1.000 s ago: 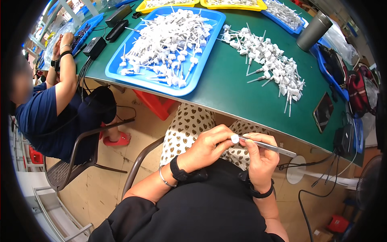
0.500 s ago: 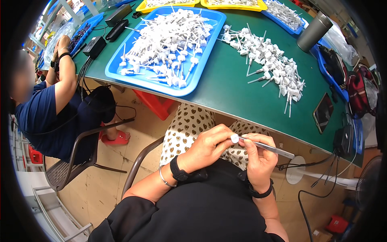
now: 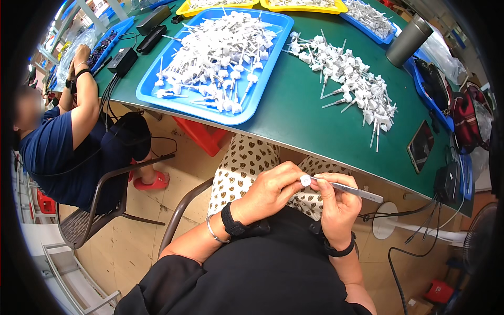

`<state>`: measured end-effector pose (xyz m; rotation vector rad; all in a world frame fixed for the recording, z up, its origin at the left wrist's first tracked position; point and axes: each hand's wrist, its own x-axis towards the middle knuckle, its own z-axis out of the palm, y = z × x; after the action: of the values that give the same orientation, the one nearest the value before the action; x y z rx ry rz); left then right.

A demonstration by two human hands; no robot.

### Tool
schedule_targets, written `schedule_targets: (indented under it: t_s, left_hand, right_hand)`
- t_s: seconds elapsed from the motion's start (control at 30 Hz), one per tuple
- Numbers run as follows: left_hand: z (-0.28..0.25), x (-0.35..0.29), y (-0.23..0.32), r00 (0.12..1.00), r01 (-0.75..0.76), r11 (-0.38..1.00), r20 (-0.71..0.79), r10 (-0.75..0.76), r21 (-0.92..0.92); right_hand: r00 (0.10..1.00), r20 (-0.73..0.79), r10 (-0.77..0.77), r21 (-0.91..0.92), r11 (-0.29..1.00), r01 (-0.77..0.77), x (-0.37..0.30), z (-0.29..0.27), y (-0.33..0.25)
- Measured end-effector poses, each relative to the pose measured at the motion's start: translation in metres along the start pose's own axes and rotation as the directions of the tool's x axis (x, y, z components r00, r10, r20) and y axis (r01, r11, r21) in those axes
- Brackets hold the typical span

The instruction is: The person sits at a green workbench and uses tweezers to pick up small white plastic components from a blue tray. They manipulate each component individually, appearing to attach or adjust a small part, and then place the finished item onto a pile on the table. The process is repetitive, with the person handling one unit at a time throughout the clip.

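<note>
Over my lap, my left hand [image 3: 270, 188] pinches a small white plastic part [image 3: 305, 180] with a round face turned upward. My right hand [image 3: 338, 202] grips metal tweezers [image 3: 357, 193], whose tips reach to the white part. Both hands are close together, just off the table's near edge. A blue tray [image 3: 244, 115] heaped with similar white parts on thin stems [image 3: 223, 44] stands on the green table [image 3: 289, 123]. A loose pile of such white parts [image 3: 352, 79] lies to the right of that tray.
A phone [image 3: 421, 147], a grey metal cylinder [image 3: 409, 41] and a black adapter box [image 3: 447, 181] with cables are at the right. Yellow trays [image 3: 310, 9] line the far side. At the left, a co-worker [image 3: 63, 131] sits on a chair, near black boxes [image 3: 123, 61] with cables.
My hands, the white part and the tweezers stay almost in place. The co-worker's head at the left has shifted slightly.
</note>
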<state>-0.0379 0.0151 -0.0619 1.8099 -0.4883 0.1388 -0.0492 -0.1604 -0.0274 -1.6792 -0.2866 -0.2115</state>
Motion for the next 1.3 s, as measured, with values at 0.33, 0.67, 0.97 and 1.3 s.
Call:
schedule_targets:
  t_s: [0.33, 0.67, 0.97, 1.3]
  left_hand:
    - [0.0019, -0.001, -0.0007, 1.0, 0.015, 1.0, 0.004, -0.015, -0.005]
    - [0.0025, -0.0017, -0.0009, 1.0, -0.008, 1.0, 0.01, 0.009, -0.024]
    - [0.0015, -0.0009, 0.0016, 1.0, 0.007, 1.0, -0.011, -0.007, 0.014]
    - [-0.0001, -0.0015, 0.0039, 0.999, -0.036, 0.991, -0.026, 0.039, 0.126]
  right_hand:
    - [0.999, 0.031, -0.006, -0.019, 1.0, 0.007, 0.0006, -0.0023, 0.0022]
    - [0.999, 0.013, 0.044, -0.009, 0.999, -0.044, 0.001, -0.0012, -0.0029]
    - [1.0, 0.001, 0.023, 0.059, 0.998, -0.023, -0.0022, -0.0006, 0.0003]
    - [1.0, -0.005, 0.003, 0.019, 1.0, -0.003, -0.0037, 0.001, 0.0035]
